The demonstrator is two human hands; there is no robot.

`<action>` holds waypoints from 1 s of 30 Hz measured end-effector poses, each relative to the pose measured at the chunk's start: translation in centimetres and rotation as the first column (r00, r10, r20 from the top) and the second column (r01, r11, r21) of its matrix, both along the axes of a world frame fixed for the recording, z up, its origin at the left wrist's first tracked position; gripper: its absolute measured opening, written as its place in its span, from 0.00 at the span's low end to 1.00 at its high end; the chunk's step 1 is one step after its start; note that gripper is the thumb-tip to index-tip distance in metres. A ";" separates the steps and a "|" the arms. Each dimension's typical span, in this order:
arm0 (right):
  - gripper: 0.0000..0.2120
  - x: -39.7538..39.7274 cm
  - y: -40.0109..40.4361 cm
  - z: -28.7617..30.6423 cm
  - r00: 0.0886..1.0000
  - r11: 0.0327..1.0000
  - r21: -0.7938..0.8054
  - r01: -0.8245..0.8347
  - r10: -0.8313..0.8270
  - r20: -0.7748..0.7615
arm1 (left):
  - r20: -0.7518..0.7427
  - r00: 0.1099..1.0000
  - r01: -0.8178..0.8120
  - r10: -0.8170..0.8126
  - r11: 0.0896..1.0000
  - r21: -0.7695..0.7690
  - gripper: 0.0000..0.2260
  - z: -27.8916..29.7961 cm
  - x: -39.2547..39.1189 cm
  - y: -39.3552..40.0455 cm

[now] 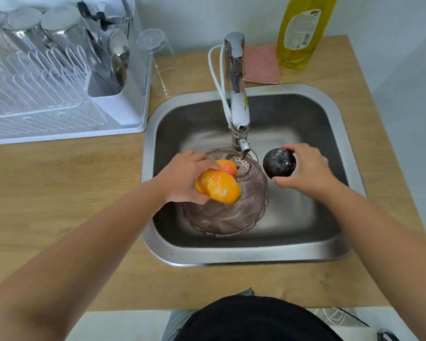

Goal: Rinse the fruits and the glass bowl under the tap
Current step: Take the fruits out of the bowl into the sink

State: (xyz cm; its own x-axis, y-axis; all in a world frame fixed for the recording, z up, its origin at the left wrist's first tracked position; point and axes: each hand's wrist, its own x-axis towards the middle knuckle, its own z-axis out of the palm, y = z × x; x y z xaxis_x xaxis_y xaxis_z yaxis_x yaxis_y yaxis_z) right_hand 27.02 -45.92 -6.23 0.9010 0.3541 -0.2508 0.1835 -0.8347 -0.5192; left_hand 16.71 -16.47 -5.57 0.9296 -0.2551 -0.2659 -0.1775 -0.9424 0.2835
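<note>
Down in the sink (340, 134) sits the glass bowl (229, 212), right under the tap (239, 112). Left hand (182, 178) grips two orange fruits (219, 185) over it. Right hand (308, 168) holds a dark fruit (279, 163) beside the tap. Best to turn each fruit slowly under the water.

A home kitchen: a steel sink (251, 252) set in a wooden counter (59, 193), with a dish rack (59, 119), tap (236, 70) and what appears to be dish soap (303, 30).
</note>
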 end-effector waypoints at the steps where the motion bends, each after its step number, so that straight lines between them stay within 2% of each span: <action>1: 0.39 0.6 -0.5 0.2 0.999 0.999 0.019 0.032 -0.032 -0.018 | 0.036 0.998 -0.053 0.055 0.997 -0.061 0.34 0.3 0.8 -0.2; 5: 0.38 1.4 -1.5 0.0 0.985 0.990 -0.023 0.141 -0.142 -0.094 | 0.062 0.954 -0.277 0.294 0.940 -0.198 0.30 1.1 5.4 -3.0; 8: 0.38 0.9 -1.2 -0.9 0.969 0.978 -0.017 0.209 -0.209 -0.134 | -0.023 0.921 -0.381 0.388 0.891 -0.247 0.35 -0.7 8.4 -5.4; 14: 0.38 0.2 -0.3 -2.9 0.932 0.947 0.003 0.321 -0.315 -0.178 | 0.019 0.930 -0.363 0.368 0.924 -0.123 0.31 -4.6 12.8 -9.7; 21: 0.39 0.3 -0.2 -5.0 0.906 0.918 0.009 0.396 -0.389 -0.170 | -0.037 0.950 -0.311 0.310 0.950 -0.024 0.33 -6.5 14.8 -12.3; 27: 0.38 0.1 0.1 -5.8 0.912 0.923 0.005 0.384 -0.379 -0.155 | -0.094 0.956 -0.284 0.277 0.956 -0.072 0.36 -7.8 14.7 -12.6; 30: 0.43 0.1 0.0 -5.7 0.913 0.925 0.002 0.379 -0.374 -0.161 | -0.079 0.948 -0.317 0.309 0.940 -0.124 0.38 -7.3 14.0 -12.0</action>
State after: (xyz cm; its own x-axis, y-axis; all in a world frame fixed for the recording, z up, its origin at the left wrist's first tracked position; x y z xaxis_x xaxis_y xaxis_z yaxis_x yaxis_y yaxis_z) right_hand 27.10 -45.95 -11.95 0.9198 0.0065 -0.3924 -0.2261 -0.8085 -0.5433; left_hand 30.68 -28.50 -12.85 0.9524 0.0098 -0.3047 0.1408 -0.9006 0.4113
